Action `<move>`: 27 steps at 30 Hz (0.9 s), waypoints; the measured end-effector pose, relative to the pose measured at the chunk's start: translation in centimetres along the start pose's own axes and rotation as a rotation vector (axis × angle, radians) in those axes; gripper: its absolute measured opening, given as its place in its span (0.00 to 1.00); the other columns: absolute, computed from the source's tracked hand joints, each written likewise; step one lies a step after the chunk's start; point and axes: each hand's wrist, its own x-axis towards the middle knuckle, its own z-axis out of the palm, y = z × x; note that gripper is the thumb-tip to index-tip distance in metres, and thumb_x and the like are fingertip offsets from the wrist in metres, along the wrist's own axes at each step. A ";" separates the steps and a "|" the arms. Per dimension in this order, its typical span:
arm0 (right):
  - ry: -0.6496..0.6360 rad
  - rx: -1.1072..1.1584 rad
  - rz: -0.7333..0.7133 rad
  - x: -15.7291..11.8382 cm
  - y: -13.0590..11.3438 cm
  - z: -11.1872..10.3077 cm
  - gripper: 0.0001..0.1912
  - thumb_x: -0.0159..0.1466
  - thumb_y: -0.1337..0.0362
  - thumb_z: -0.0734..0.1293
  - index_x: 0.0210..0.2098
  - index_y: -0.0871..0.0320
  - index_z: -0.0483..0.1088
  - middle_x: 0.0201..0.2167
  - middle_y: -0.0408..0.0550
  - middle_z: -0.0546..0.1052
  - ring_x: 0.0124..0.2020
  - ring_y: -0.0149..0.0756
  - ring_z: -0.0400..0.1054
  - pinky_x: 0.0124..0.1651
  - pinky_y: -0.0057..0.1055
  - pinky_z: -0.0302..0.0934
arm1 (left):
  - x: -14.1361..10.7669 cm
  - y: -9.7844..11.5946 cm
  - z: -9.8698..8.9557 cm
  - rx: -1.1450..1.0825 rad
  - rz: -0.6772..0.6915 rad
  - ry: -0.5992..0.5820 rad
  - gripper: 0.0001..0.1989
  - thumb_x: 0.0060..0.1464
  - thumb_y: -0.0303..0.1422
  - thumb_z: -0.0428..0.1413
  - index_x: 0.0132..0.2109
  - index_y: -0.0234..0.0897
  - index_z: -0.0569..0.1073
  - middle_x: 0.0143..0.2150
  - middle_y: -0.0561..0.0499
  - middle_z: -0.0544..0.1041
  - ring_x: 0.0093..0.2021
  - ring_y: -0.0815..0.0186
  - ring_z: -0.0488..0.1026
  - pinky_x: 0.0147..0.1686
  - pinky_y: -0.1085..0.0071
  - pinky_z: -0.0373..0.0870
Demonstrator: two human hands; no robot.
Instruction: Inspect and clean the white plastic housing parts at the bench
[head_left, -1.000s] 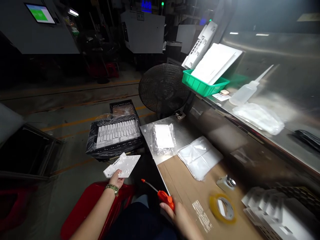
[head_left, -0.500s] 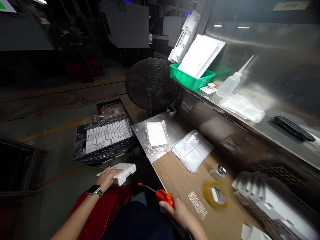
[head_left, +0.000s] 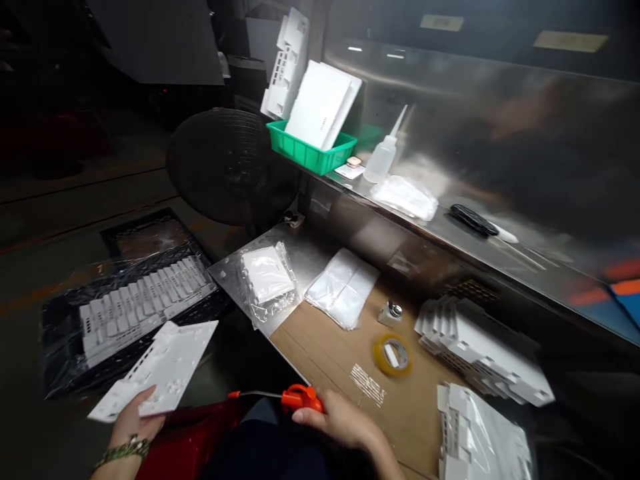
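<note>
My left hand [head_left: 135, 417] is closed on the near edge of a white plastic cover [head_left: 173, 367], tilted so that its ribbed inner face and slotted side show. My right hand [head_left: 333, 417] grips an orange air blow gun [head_left: 301, 399]; its thin bent nozzle points left toward the cover without touching it. Beyond the left hand, a black crate [head_left: 60, 360] lined with clear film holds a row of similar white covers [head_left: 145, 293]. On the bench, a bagged white cover [head_left: 270, 273] lies close to a stack of clear plastic bags [head_left: 343, 287].
A tape roll [head_left: 393, 355] and small metal-topped dispenser [head_left: 390, 311] sit on the cardboard [head_left: 320, 353]. Stacked white covers [head_left: 485, 347] stand at right. The shelf bears a green bin [head_left: 313, 155] and squeeze bottle [head_left: 381, 160]. A black fan [head_left: 233, 167] stands behind the bench.
My view has swung to the right. The left hand has turned the white cover over, from its outer side to its inner face. The right hand still holds the air blow gun.
</note>
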 end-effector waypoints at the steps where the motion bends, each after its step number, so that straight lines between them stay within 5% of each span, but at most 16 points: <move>1: 0.007 0.041 0.010 0.2 0.5 -0.1 0.31 0.58 0.33 0.68 0.41 0.54 0.75 0.29 0.43 0.77 0.30 0.37 0.68 0.31 0.29 0.54 | -0.1 0.6 0.0 -0.023 -0.020 0.020 0.36 0.55 0.31 0.54 0.71 0.51 0.63 0.44 0.59 0.85 0.66 0.58 0.67 0.54 0.66 0.77; 4: 0.120 0.157 0.090 1.8 2.9 -0.3 0.30 0.61 0.34 0.65 0.41 0.55 0.75 0.25 0.43 0.78 0.27 0.38 0.71 0.32 0.30 0.60 | -0.6 2.7 0.7 -0.081 -0.004 -0.028 0.37 0.54 0.32 0.56 0.69 0.66 0.62 0.51 0.72 0.79 0.69 0.65 0.61 0.57 0.72 0.73; 8: 0.417 0.165 0.262 4.6 7.7 -0.8 0.29 0.65 0.37 0.62 0.35 0.59 0.74 0.30 0.52 0.79 0.37 0.47 0.75 0.41 0.36 0.64 | -3.0 6.8 4.1 -0.029 0.174 -0.362 0.36 0.55 0.31 0.57 0.63 0.82 0.64 0.51 0.82 0.76 0.68 0.61 0.63 0.51 0.69 0.79; 11: 0.594 0.210 0.320 5.6 10.6 -1.0 0.29 0.62 0.39 0.66 0.36 0.62 0.75 0.41 0.63 0.79 0.50 0.59 0.73 0.54 0.45 0.61 | -5.8 9.5 9.1 0.043 0.090 -0.477 0.35 0.55 0.30 0.55 0.66 0.71 0.65 0.49 0.71 0.81 0.58 0.54 0.76 0.44 0.65 0.83; 14: 0.744 0.334 0.265 5.2 12.1 -0.9 0.36 0.56 0.37 0.70 0.44 0.65 0.76 0.56 0.71 0.74 0.64 0.66 0.61 0.67 0.50 0.50 | -8.4 10.4 15.4 0.227 -0.025 -0.709 0.31 0.50 0.25 0.58 0.62 0.46 0.73 0.38 0.54 0.87 0.43 0.49 0.84 0.37 0.63 0.84; 17: 0.854 0.538 0.131 3.5 12.2 -0.4 0.48 0.58 0.27 0.59 0.55 0.63 0.72 0.64 0.67 0.69 0.69 0.58 0.56 0.71 0.48 0.47 | -11.0 9.1 21.3 0.472 -0.038 -1.009 0.23 0.44 0.25 0.68 0.51 0.31 0.79 0.34 0.43 0.86 0.34 0.47 0.84 0.33 0.61 0.83; 20: 0.853 0.797 -0.024 1.0 11.7 0.7 0.56 0.60 0.23 0.43 0.59 0.61 0.70 0.58 0.64 0.75 0.63 0.52 0.68 0.64 0.48 0.60 | -13.8 6.4 26.2 0.642 -0.084 -1.209 0.20 0.39 0.26 0.73 0.43 0.28 0.81 0.37 0.37 0.85 0.36 0.46 0.84 0.35 0.58 0.82; 24: 0.789 1.429 -0.179 -2.8 11.4 2.4 0.42 0.57 0.32 0.69 0.55 0.62 0.74 0.48 0.63 0.82 0.54 0.55 0.75 0.58 0.51 0.66 | -17.0 2.3 31.2 0.852 -0.088 -1.450 0.17 0.42 0.33 0.73 0.39 0.28 0.82 0.39 0.34 0.84 0.41 0.46 0.83 0.41 0.57 0.80; 27: 0.979 1.704 -0.182 -5.6 11.8 3.4 0.37 0.57 0.42 0.76 0.55 0.62 0.74 0.48 0.60 0.83 0.55 0.55 0.75 0.59 0.51 0.68 | -17.1 0.0 35.0 0.959 0.059 -1.539 0.16 0.50 0.41 0.69 0.39 0.31 0.81 0.39 0.36 0.84 0.41 0.49 0.82 0.43 0.58 0.78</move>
